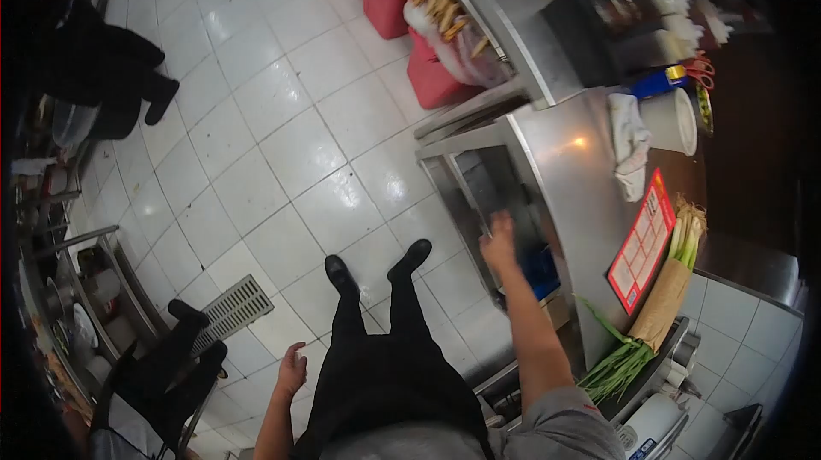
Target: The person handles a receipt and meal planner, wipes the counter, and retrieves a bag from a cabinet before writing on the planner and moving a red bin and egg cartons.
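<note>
My right hand reaches to the front of a steel cabinet, its fingers curled at the edge of the cabinet door. The cabinet's opening shows a dark inside, with a blue thing low down near my wrist. At my left side, my left hand hangs over the floor with the index finger stretched out and nothing in it. On the cabinet top lie a red-edged printed sheet and a bundle of green onions in brown paper.
A white cloth, a white tub and red-handled scissors sit farther along the counter. Red containers stand on the floor ahead. A floor drain lies to my left, near a person's dark-clothed legs. Shelves line the left.
</note>
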Available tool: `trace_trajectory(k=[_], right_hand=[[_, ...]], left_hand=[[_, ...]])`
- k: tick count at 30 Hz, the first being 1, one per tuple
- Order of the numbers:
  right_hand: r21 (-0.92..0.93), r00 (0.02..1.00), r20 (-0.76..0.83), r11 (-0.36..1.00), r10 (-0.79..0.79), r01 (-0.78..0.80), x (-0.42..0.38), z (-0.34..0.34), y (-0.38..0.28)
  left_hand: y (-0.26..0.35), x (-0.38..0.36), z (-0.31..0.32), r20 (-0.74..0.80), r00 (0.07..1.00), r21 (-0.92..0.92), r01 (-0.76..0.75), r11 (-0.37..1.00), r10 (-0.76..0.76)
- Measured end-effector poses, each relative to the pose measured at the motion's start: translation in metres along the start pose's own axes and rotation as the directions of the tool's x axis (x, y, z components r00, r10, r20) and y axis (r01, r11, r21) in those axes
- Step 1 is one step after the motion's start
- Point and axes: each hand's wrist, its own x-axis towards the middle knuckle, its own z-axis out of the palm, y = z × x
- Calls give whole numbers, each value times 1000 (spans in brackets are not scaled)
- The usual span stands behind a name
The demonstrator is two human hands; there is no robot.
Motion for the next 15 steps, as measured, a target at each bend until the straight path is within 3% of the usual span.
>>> trace_trajectory(k=[1, 4, 5, 6, 8, 12, 14, 15], right_hand=[[-49, 990, 5, 989, 142, -141, 11, -5, 7], [-97, 954, -227, 971, 194, -220, 32, 3, 45], [-106, 941, -223, 954, 253, -281, 39, 1, 51], [-219, 930, -339, 950, 141, -224, 51, 17, 84], [-13, 883, -170, 895, 437, -445, 64, -24, 34], [-23, 866, -221, 886, 448, -464, 92, -14, 47], [118, 745, -68, 747, 664, -655, 102, 5, 78], [222, 744, 67, 717, 665, -661, 101, -3, 68]], left_hand=[[-10, 2, -10, -26, 1000, 33, -14, 999, 15], [-27, 6, -33, -62, 998, 6, 19, 1000, -19], [-34, 10, -40, -80, 996, -51, 30, 998, -34], [-39, 14, -45, -96, 994, -106, 39, 994, -49], [-36, 10, -52, -78, 995, -96, 51, 994, -58], [-56, 16, -63, -97, 995, -58, 22, 998, -27], [-60, 13, -73, -78, 996, -61, 45, 997, -49], [-60, 12, -78, -68, 995, -75, 65, 995, -70]])
